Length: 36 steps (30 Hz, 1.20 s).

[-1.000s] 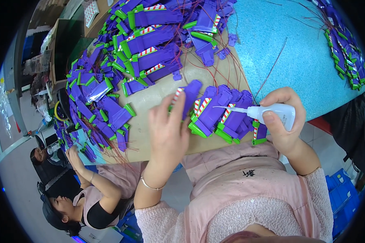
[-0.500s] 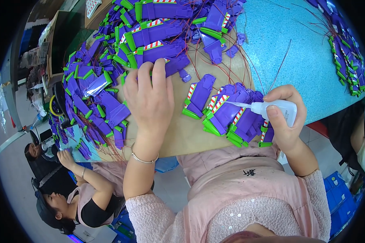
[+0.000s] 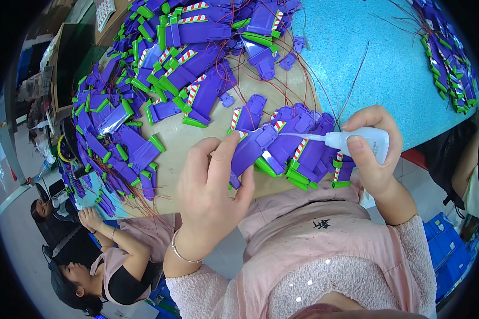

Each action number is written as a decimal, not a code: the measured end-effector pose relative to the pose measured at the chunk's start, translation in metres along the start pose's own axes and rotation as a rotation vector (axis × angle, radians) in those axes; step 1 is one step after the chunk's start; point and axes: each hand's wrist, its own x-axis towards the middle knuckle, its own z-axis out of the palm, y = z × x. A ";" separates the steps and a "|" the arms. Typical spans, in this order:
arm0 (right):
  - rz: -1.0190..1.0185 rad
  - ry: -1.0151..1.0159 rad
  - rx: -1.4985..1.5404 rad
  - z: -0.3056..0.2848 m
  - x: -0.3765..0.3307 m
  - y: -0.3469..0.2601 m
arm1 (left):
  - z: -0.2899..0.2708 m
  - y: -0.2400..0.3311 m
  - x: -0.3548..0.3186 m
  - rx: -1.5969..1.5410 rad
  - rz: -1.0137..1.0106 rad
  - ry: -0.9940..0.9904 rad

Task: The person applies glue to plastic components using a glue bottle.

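At the near edge of the worktop (image 3: 207, 143), the left hand (image 3: 210, 196) is pinching a light, rigid purple plastic part (image 3: 253, 149) by its lower end while the right hand (image 3: 375, 154) is gripping a soft squeeze bottle (image 3: 364, 142), fingers wrapped around its body.
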 end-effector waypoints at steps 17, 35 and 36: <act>-0.074 -0.067 -0.080 0.003 0.004 -0.006 | 0.002 0.002 -0.003 0.055 0.084 0.056; -0.031 0.017 0.012 0.017 0.022 -0.001 | 0.034 -0.033 0.003 -0.160 -0.012 0.063; -0.015 0.010 -0.038 0.018 0.024 -0.001 | 0.031 -0.041 0.006 -0.039 0.024 0.150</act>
